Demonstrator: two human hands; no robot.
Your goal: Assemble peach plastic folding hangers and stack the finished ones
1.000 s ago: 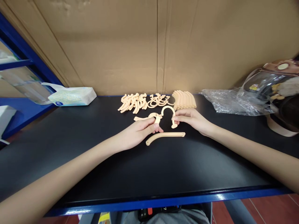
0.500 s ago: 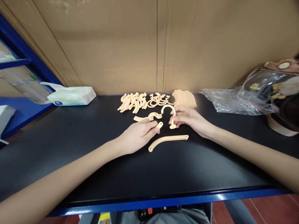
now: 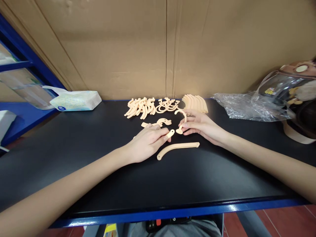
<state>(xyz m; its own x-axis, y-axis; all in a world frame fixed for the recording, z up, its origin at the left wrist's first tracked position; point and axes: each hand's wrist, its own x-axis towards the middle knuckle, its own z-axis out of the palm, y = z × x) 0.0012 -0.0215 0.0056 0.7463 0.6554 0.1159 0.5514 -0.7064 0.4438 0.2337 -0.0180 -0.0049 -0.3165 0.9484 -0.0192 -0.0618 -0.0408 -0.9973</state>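
Note:
Pinched in my left hand [image 3: 148, 141] is a beige plastic hanger arm [image 3: 171, 133]; its end with a round hole sticks out past the thumb, and the rest is mostly covered. My right hand [image 3: 199, 125] grips a curved beige hanger hook [image 3: 184, 116] by its stem, with the flat round base pointing down. A small gap separates the base from the arm's end. In front of both hands lies another curved hanger arm [image 3: 178, 148]. Behind my left hand lies a further beige piece [image 3: 164, 121] with holes, partly hidden.
Along the cardboard wall [image 3: 111, 49] sit a pile of hanger pieces [image 3: 140, 107], a pile of hooks [image 3: 167, 105] and a row of curved arms [image 3: 195, 102]. A tissue pack [image 3: 79, 100] stands left; a plastic bag [image 3: 249, 107] and a dark clear container [image 3: 301, 98] are right.
The hook in my right hand has tilted, and its base has moved left and slightly up. The arm end in my left hand has shifted a little right, closer to that base.

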